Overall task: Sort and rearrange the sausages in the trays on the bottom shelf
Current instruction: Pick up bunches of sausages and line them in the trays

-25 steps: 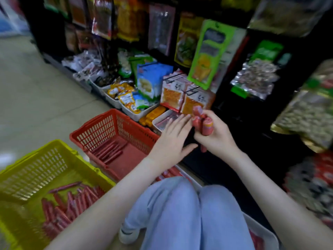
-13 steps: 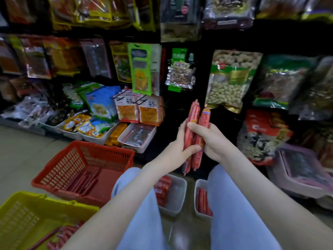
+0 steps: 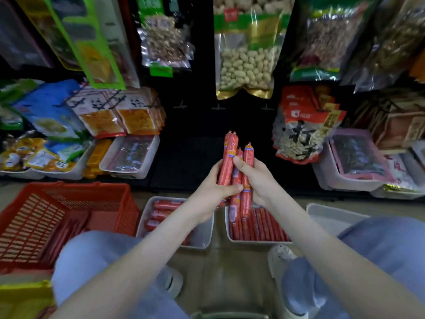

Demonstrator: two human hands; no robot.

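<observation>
**Red sausages held in both hands above three trays**

Four red sausages (image 3: 230, 155) are held upright as one bundle, above the trays and in front of the dark gap in the shelf. Both grips are closed on the bundle. The left hand (image 3: 213, 187) is wrapped round its lower part, with the thumb laid across the front. The right hand (image 3: 257, 178) is curled round its right side, with the thumb pressed against the middle.

Three white trays are set on the floor between the knees. In the left tray (image 3: 204, 238) three sausages can be seen lying crosswise, and the rest is covered by the left forearm. In the middle tray (image 3: 253, 242) a packed row is laid lengthwise, too blurred to be counted. The right tray (image 3: 331, 215) is partly hidden by a knee.

Two baskets are placed at the left: a red basket (image 3: 69, 203) and a yellow basket (image 3: 20, 295).
</observation>
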